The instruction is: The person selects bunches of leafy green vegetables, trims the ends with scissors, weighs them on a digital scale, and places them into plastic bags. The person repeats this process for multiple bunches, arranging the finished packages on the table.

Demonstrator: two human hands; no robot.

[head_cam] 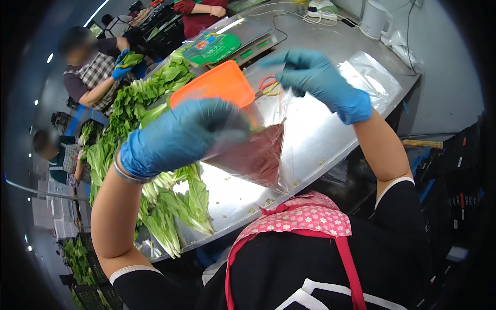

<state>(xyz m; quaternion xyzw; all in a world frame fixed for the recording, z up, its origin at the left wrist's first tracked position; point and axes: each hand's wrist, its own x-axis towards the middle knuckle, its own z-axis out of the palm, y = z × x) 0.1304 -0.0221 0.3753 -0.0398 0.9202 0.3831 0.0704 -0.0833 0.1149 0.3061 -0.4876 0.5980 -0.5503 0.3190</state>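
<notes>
Both of my hands wear blue gloves and are raised over a steel table. My left hand (190,131) is blurred, its fingers curled at the upper left side of a clear plastic bag (285,170) with dark red contents (259,155); whether it grips the film cannot be told. My right hand (310,73) is up at the right of the bag, fingers bent and blurred, and what lies between them is unclear. Behind the bag is an orange plastic tray (217,83), with red-and-yellow-handled scissors (268,86) beside it. Leafy greens (131,104) lie heaped along the left.
The steel table (321,135) carries a digital scale (252,50), a green printed bag (213,48), a stack of clear bags (372,77), a power strip (321,14) and a white kettle (376,19). Several people stand across and to the left. Black crates (457,162) stand at right.
</notes>
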